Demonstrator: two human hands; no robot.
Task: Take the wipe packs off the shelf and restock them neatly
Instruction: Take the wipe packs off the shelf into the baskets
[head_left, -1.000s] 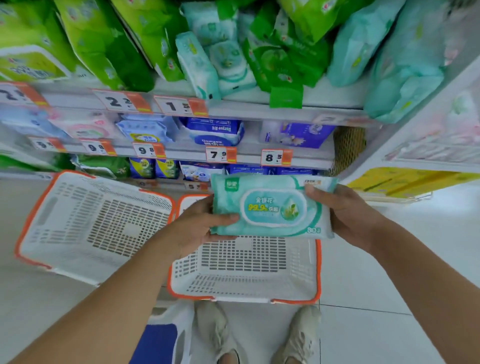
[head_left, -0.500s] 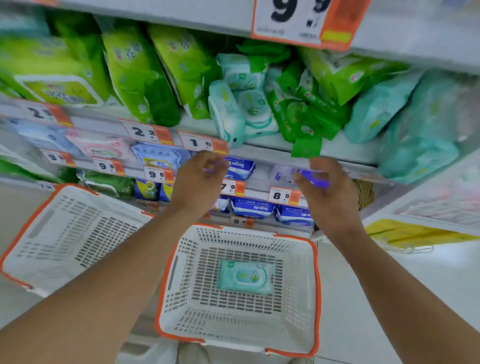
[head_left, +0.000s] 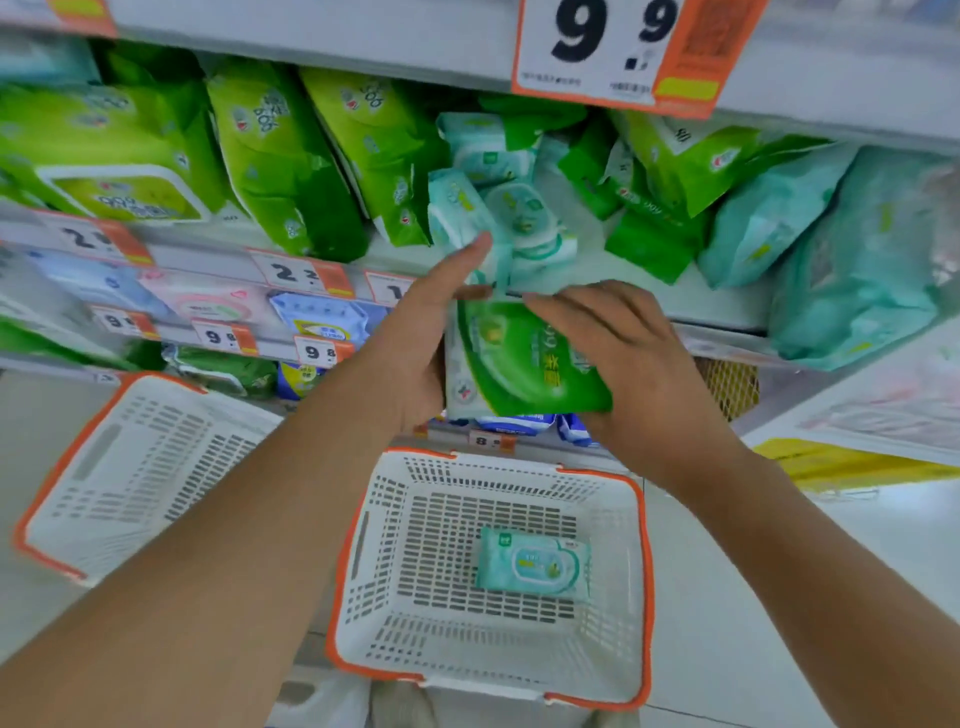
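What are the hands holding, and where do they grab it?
A green wipe pack, held between both hands: the left hand grips its left edge, the right hand wraps its fingers over the right side.

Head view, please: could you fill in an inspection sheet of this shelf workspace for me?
Surface: shelf with price tags along its edge, packs leaning untidily.
Job's things: green wipe pack held between both hands; teal wipe pack lying flat in the white basket.
Clutter: second white basket, tilted, at left.
Hands: left hand and right hand grip the green pack's sides.
Cables: nothing seen.
Surroundings: lower shelves with blue and pink packs; pale floor.
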